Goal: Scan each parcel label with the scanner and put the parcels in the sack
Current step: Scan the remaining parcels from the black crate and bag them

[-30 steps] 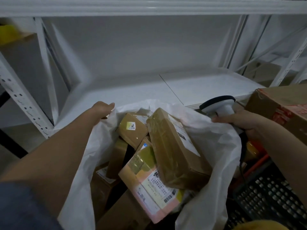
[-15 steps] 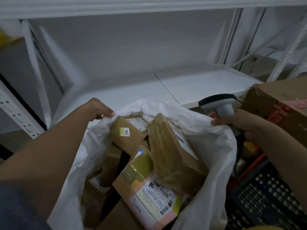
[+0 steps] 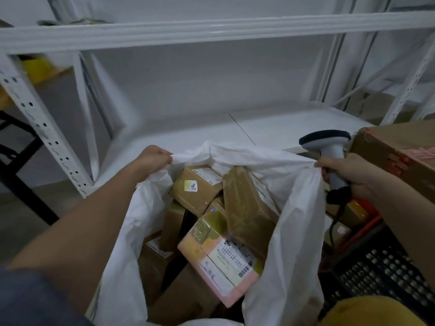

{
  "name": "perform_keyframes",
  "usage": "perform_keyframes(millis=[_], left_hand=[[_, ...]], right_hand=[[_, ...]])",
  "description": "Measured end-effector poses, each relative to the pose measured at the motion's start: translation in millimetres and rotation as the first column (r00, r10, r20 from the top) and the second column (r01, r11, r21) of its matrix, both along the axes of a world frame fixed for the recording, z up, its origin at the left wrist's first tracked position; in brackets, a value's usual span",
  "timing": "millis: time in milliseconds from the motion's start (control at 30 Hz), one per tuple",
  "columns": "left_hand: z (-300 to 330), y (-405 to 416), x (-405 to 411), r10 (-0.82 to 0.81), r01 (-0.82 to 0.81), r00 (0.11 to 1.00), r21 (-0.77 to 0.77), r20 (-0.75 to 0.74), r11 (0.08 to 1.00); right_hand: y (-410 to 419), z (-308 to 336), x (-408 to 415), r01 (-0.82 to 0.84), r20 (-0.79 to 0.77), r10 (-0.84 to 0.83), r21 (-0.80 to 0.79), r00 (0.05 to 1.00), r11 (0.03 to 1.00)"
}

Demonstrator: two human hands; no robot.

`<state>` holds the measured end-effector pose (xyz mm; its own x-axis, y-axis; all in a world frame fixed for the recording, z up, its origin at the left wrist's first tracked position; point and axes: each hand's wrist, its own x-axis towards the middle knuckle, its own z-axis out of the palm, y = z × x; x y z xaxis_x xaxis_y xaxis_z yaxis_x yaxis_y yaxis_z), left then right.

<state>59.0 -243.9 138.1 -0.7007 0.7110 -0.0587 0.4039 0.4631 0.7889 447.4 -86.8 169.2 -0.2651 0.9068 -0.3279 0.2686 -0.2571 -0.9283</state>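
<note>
Head view, single camera, looking forward and down:

- Left hand (image 3: 154, 158): fingers curled round the left rim of the sack, pinching the cloth and holding it up and outward.
- Right hand (image 3: 350, 171): wrapped round the handle of the scanner, with the sack's right rim apparently caught between fingertips and handle; exact pinch hard to make out.
- Scanner (image 3: 326, 142): dark-topped, pale-bodied, upright in the right hand, head pointing away from the sack's contents; dark cable hanging below it.
- Sack (image 3: 287, 222): white, thin, mouth stretched wide between the two hands, standing in front of the shelf.
- Parcels, inside the sack: brown carton (image 3: 197, 188) with a small yellow-green sticker, at the far side; tape-wrapped brown parcel (image 3: 244, 203) tilted on edge at centre; pink-and-yellow parcel (image 3: 223, 257) with a printed label and barcode facing up, nearest the camera; further brown boxes below, partly hidden.
- Shelf (image 3: 270, 128): white metal racking, board just behind the sack.
- Large carton (image 3: 397, 156): brown, red print, just right of the scanner.
- Black crate (image 3: 381, 267): perforated, lower right, beside the sack.
- Step judged in hand: sack held open and settled, several parcels already bagged.
- Next move, as judged: free one hand from the rim, fetch an unscanned parcel, turn its label to the scanner; whether any remained could not be told.
</note>
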Motion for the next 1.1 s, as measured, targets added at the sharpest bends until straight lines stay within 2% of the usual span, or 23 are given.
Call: perform_keyframes(millis=[133,167,233,300,333,467,533,600,667,700,733,833,900,1000,1100], left_hand=[[-11.9,-6.0,13.9,-0.082,0.076,0.988,-0.048,-0.130,0.996],[-13.2,-6.1,13.8,-0.061,0.059,0.982,-0.016,-0.181,0.998],[-7.7,-3.2,7.8,0.080,-0.044,0.970,0.156,-0.231,0.987],[3.6,-2.2,-3.4,0.214,-0.173,0.974,0.356,-0.077,0.918],[6.6,-3.2,-9.4,0.234,-0.206,0.972,0.392,-0.023,0.896],[-3.7,-12.9,-20.2,0.261,-0.248,0.965,0.298,-0.004,0.922],[-1.7,-13.7,-17.1,0.271,-0.267,0.962,0.297,0.028,0.917],[7.9,-10.4,-14.1,0.300,-0.294,0.953,0.374,0.045,0.880],[15.3,-9.2,-13.3,0.374,-0.365,0.923,0.495,0.085,0.789],[14.5,-10.2,-14.2,0.409,-0.396,0.907,0.530,0.099,0.750],[10.8,-11.4,-14.7,0.420,-0.406,0.902,0.529,0.100,0.745],[-8.6,-13.7,-16.0,0.335,-0.329,0.941,0.338,0.044,0.882],[-16.9,-14.7,-16.5,0.277,-0.275,0.961,0.234,0.024,0.933],[-22.0,-21.6,-14.8,0.255,-0.261,0.965,0.174,0.060,0.950],[-26.5,-41.1,-10.0,0.269,-0.277,0.960,0.136,0.073,0.951]], right_hand=[[-8.9,-5.9,5.3,0.002,0.011,-0.002,-0.007,1.000,1.000],[-9.4,-5.2,6.1,0.017,-0.007,-0.017,0.008,1.000,1.000],[-9.8,3.8,6.8,0.111,-0.105,-0.105,0.053,0.989,0.992],[-6.8,18.9,7.3,0.240,-0.235,-0.216,0.078,0.947,0.967],[-4.4,24.5,7.0,0.276,-0.257,-0.249,0.078,0.934,0.958],[-0.4,13.0,5.7,0.209,-0.181,-0.209,-0.018,0.961,0.978],[1.0,7.8,5.8,0.204,-0.195,-0.210,-0.047,0.958,0.978],[6.6,10.2,7.2,0.245,-0.269,-0.243,-0.027,0.932,0.969],[12.3,13.1,4.7,0.301,-0.354,-0.278,0.012,0.893,0.953],[15.1,10.5,2.3,0.325,-0.347,-0.294,0.033,0.891,0.945],[16.4,6.6,-0.3,0.339,-0.305,-0.308,0.050,0.901,0.940],[16.3,-10.3,-3.8,0.324,-0.127,-0.318,0.028,0.939,0.946],[11.9,-18.2,-5.2,0.290,-0.051,-0.289,-0.004,0.956,0.957],[-1.5,-21.0,-5.5,0.277,0.006,-0.277,-0.023,0.961,0.960],[-20.9,-18.6,-2.9,0.286,-0.011,-0.286,-0.005,0.958,0.958]])
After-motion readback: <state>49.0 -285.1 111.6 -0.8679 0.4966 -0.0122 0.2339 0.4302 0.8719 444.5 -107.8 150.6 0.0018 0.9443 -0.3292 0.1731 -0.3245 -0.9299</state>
